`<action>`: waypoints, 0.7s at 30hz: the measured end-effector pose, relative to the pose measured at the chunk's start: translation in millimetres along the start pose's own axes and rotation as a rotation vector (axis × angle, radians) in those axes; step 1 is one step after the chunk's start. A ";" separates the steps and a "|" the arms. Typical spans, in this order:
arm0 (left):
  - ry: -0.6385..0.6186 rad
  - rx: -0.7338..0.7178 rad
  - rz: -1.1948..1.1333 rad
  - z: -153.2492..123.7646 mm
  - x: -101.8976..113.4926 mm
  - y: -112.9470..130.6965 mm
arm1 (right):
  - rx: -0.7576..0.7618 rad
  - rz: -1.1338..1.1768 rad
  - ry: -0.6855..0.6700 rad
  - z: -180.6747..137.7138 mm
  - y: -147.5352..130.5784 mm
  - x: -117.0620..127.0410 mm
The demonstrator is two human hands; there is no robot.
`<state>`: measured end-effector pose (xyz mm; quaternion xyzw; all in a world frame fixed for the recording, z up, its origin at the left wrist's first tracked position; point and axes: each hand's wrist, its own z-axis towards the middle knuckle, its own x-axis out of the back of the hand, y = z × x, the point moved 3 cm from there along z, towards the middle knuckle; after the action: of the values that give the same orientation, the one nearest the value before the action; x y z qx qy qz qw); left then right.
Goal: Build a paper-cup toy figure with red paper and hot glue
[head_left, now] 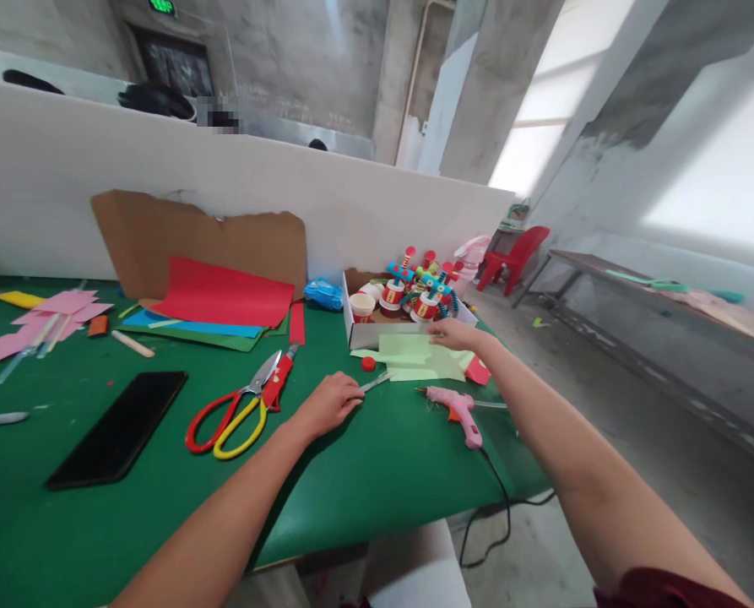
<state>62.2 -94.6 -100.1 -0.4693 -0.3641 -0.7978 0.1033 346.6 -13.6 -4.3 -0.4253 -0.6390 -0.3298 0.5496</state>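
Observation:
My left hand is closed on a thin pale strip, whose far end reaches the light green paper. My right hand is at the upper right part of that paper, fingers drawn together on it, beside the front of a white box. A small red round piece lies just beyond my left hand. The pink glue gun rests between my forearms. Left of my left hand lie scissors with red and yellow handles and a red-handled cutter.
The box holds paper cups and several colourful figures. Red paper leans on cardboard. A black phone and pink paper pieces are at left. The glue gun's cord hangs off the table edge.

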 end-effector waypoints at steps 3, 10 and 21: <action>0.025 0.045 -0.030 0.0 4.9 -6.9 | 0.005 0.016 -0.016 3.0 0.1 -2.6; 0.179 0.157 -0.200 -2.1 30.7 -18.3 | 0.030 0.106 -0.039 9.4 -4.6 -13.8; 0.096 0.304 -0.368 -4.3 32.4 -36.9 | 0.180 0.248 -0.053 14.9 -34.9 11.6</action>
<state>23.1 -65.4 -92.5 -0.3357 -0.5538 -0.7608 0.0428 308.4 -12.9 6.0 -0.4586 -0.6227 -0.1894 0.6051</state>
